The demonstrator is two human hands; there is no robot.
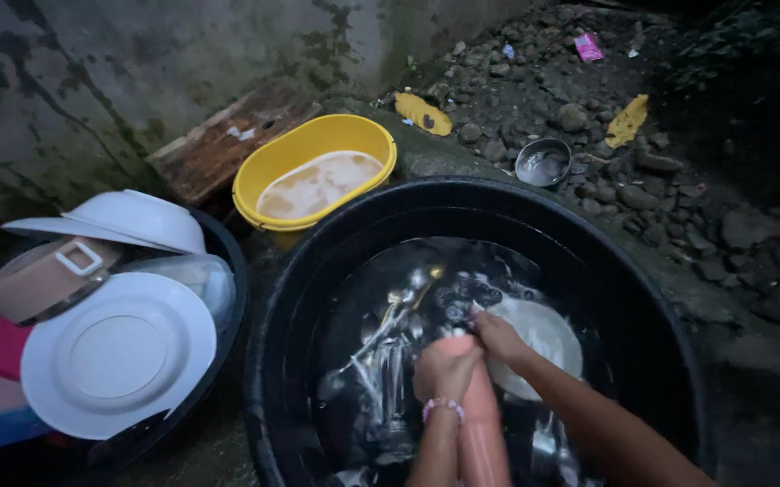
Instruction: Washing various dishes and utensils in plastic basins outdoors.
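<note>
A large black basin point(660, 361) holds dark water with dishes in it. My left hand point(444, 365), with a bead bracelet on the wrist, is wrapped around a tall pink tumbler point(480, 442) held above the water. My right hand point(501, 338) comes in from the right, its fingers curled at the tumbler's top end. A white plate point(548, 338) lies in the water just under and behind the right hand. Several metal spoons point(390, 316) and other cutlery lie in the water to the left of my hands.
A yellow tub point(268, 171) of cloudy water stands behind the basin. Left, a second dark basin point(232, 261) holds white plates point(119, 356), an upturned white bowl point(128, 219) and a clear lidded box. A wooden board leans on the stained wall. A metal bowl point(543, 162) sits on rocky ground.
</note>
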